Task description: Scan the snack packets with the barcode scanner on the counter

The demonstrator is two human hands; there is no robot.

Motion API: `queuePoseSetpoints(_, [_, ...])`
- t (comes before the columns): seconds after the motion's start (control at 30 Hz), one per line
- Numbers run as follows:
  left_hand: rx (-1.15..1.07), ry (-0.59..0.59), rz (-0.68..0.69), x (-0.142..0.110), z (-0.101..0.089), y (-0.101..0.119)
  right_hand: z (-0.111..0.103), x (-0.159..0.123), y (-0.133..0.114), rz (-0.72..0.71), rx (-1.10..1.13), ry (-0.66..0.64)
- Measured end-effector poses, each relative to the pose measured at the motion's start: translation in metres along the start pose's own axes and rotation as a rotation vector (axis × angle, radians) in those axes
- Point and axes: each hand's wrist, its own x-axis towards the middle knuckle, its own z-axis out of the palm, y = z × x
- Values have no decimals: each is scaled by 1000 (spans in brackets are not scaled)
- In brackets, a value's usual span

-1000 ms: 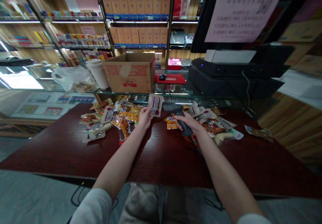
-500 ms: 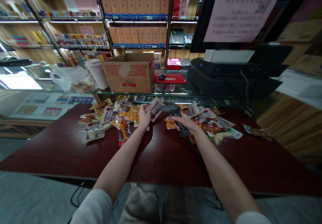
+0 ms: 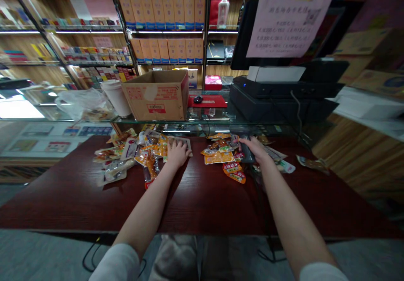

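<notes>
Seen from the head-worn camera, two bare forearms reach over a dark red wooden surface [image 3: 202, 201]. The left hand [image 3: 178, 152] lies palm-down on a flat snack packet [image 3: 186, 143], its fingers slightly spread and pressing rather than pinching. That packet sits at the right edge of a heap of orange-and-white vacuum-sealed snack packets [image 3: 126, 155]. The right hand [image 3: 255, 149] rests on a black handheld barcode scanner [image 3: 247, 151], fingers curled over its grip, just beside a second heap of orange packets [image 3: 222, 157]. Farther right, a lone packet [image 3: 312, 163] lies well apart. Behind, on a glass counter [image 3: 208, 121], stand a cardboard box [image 3: 154, 98], a paper cup [image 3: 116, 98], a plastic bag [image 3: 80, 104], a red mat [image 3: 208, 101] with a computer mouse [image 3: 198, 99], and a black cash register [image 3: 280, 104] — shelves [image 3: 164, 31] of boxed goods rise beyond.
</notes>
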Motion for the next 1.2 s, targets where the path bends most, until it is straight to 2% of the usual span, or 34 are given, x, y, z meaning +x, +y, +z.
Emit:
queuePoseSetpoints(0.1, [7, 57, -94, 1, 2, -12, -6, 1, 8, 50, -34, -37])
queuePoseSetpoints(0.17, [-18, 149, -122, 1, 3, -15, -9, 1, 14, 52, -33, -62])
queuePoseSetpoints(0.23, [-63, 256, -107, 3, 3, -9, -11, 1, 20, 44, -23, -88])
queuePoseSetpoints(0.3, [-139, 285, -24, 7, 3, 8, -13, 2, 26, 33, 15, -99])
queuePoseSetpoints(0.4, [-294, 165, 134, 23, 1, 46, -14, 2, 34, 9, 83, -85])
queuePoseSetpoints(0.53, [-510, 146, 172, 56, 5, 93, -15, 4, 41, -16, 120, -70])
queuePoseSetpoints(0.63, [-574, 145, 164, 78, 14, 108, -16, 5, 44, -5, 153, -73])
queuePoseSetpoints(0.73, [-570, 125, 143, 91, 24, 106, -17, 7, 45, -4, 158, -83])
queuePoseSetpoints(0.8, [-556, 93, 177, 94, 29, 99, -17, 6, 43, -10, 155, -82])
queuePoseSetpoints(0.9, [-516, 19, 233, 94, 31, 92, -18, 4, 39, -3, 138, -101])
queuePoseSetpoints(0.97, [-509, 15, 218, 93, 29, 90, -18, 2, 36, 3, 134, -110])
queuePoseSetpoints(1.03, [-548, 86, 155, 91, 24, 91, -18, 1, 35, 7, 146, -102])
queuePoseSetpoints(1.1, [-644, 212, 77, 88, 17, 90, -17, 0, 35, 9, 156, -99])
queuePoseSetpoints(1.2, [-915, 368, -52, 81, 5, 83, -16, 1, 37, -16, 157, -92])
